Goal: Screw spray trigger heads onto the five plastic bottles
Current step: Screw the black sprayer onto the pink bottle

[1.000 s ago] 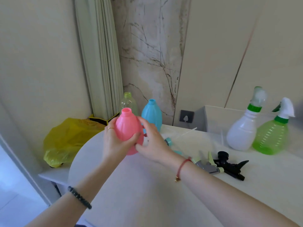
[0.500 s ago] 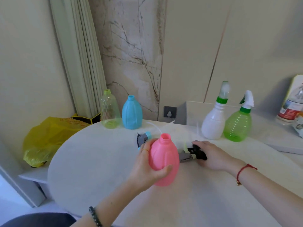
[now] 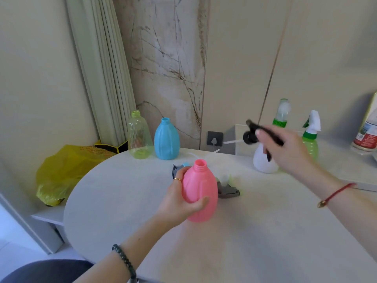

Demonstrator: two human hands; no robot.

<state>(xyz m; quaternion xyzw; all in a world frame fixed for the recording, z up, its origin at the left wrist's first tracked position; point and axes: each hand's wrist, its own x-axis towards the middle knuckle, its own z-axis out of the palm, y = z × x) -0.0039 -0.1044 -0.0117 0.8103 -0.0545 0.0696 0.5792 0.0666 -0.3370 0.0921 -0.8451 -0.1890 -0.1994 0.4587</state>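
My left hand (image 3: 179,198) grips an open-necked pink bottle (image 3: 201,190) upright over the round table (image 3: 122,201). My right hand (image 3: 285,150) holds a black spray trigger head (image 3: 255,133) in the air to the upper right of the pink bottle, its white dip tube (image 3: 232,141) pointing left. A blue bottle (image 3: 166,139) and a clear yellow-green bottle (image 3: 139,136) stand open at the table's far edge. A white bottle (image 3: 263,162) and a green bottle (image 3: 310,144) with trigger heads fitted stand behind my right hand.
Two loose trigger heads lie on the table: a grey one (image 3: 228,189) right of the pink bottle, a blue-capped one (image 3: 179,167) behind my left hand. A yellow bag (image 3: 61,172) sits on a low shelf at left. A labelled container (image 3: 367,131) stands far right.
My right hand has lifted the black trigger head off the table and raised it up to the right. The pink bottle stays in my left hand.
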